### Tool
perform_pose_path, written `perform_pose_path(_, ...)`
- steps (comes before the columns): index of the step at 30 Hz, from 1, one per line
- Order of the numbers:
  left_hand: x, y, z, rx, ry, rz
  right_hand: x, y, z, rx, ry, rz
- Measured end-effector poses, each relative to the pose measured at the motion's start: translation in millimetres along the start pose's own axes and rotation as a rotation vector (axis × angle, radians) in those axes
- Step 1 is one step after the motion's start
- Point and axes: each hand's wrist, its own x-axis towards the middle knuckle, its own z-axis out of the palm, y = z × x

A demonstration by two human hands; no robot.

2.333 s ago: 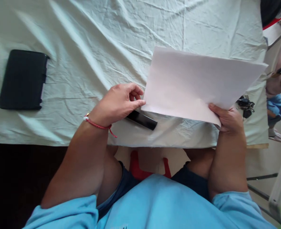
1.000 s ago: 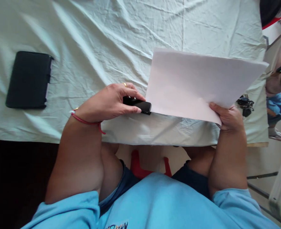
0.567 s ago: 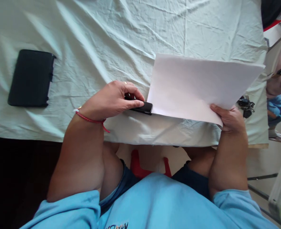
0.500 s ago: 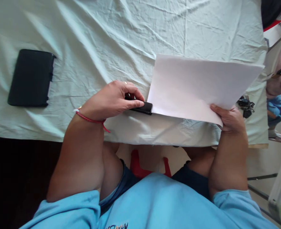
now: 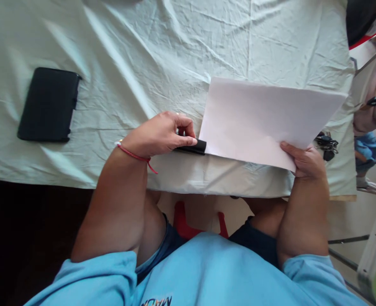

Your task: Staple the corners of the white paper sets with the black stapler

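We see a small black plastic stapler (image 5: 191, 147) lying on the counter (image 5: 162, 51) near its front edge, its tip touching the lower left corner of a white paper sheet (image 5: 264, 121). Our left hand (image 5: 160, 134) grips the stapler, its fingers (image 5: 186, 141) curled closed over it. Our right hand (image 5: 304, 161) pinches the sheet's lower right corner, thumb on top, holding the sheet tilted above the counter. A wrinkled pale green cloth covers the counter. Well apart to the left lies a flat black rectangular case (image 5: 49, 104). A dark bunch of keys (image 5: 326, 142) rests just beyond the sheet's right edge. Below the counter, a red stool (image 5: 183, 219) shows between our knees.
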Motion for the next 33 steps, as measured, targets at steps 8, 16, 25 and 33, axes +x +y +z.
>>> perform_pose_path(8,-4,-3,-0.1,-0.199,0.02,-0.178,4,5,12,0.08,0.015,-0.167)
perform_pose_path(16,13,-12,17.4,-0.534,0.32,-0.131,0,3,23,0.19,0.0,-0.248)
perform_pose_path(25,5,-3,21.2,-0.401,0.311,-0.103,3,5,38,0.202,-0.036,-0.272)
perform_pose_path(33,7,-9,23.2,-0.481,0.296,-0.065,6,5,40,0.264,-0.017,-0.252)
